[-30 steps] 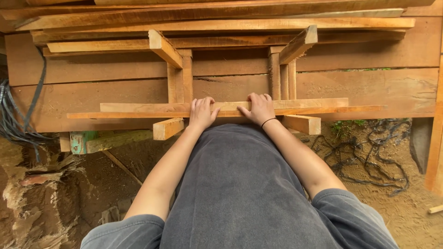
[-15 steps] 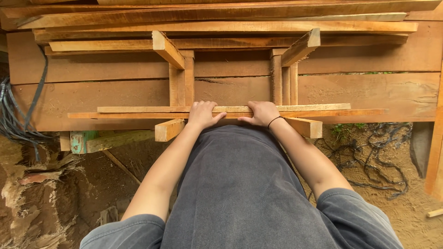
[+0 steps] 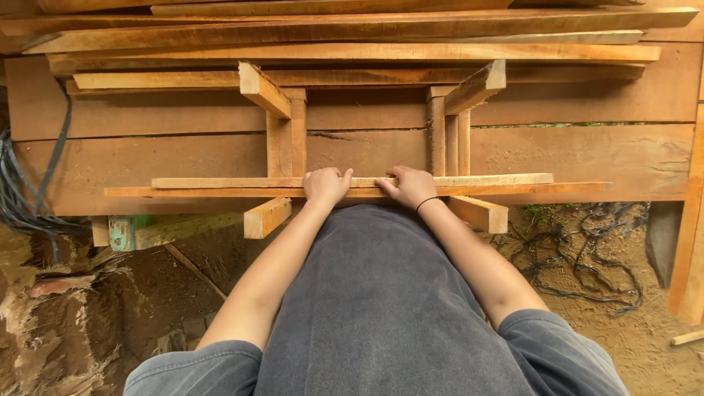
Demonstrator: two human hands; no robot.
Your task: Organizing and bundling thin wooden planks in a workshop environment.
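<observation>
Pressing down with both hands on a long thin strip of wood [image 3: 352, 181]; that strip lies flat across the near edge of a small wooden frame [image 3: 290, 132], which sits on the plank worktop [image 3: 587, 154]. The left hand [image 3: 325, 185] is curled over the strip just right of the frame's left upright, fingers wrapped over its far edge; the right hand [image 3: 412, 186], the one with a dark band on the wrist, is flatter and half open, fingertips on top of the strip just left of the frame's right upright.

Stuff that looks risky to me: the strip pokes out well past the frame on both sides, and a second, darker strip [image 3: 513, 190] lies right under it; with both hands bunched in the middle, either long end could swing or see-saw if the push goes uneven. The frame's two short legs [image 3: 266, 217] hang off the near edge of the worktop toward the person, so a hard shove could tip the whole frame forward off the planks. Rough sawn edges under bare fingers, so splinters are likely; can't tell if anything is nailed or glued yet, so I'd guess the stack can still slide. Loose cables [image 3: 29, 198] lie left of the frame; a snag hazard if a strip drops.
</observation>
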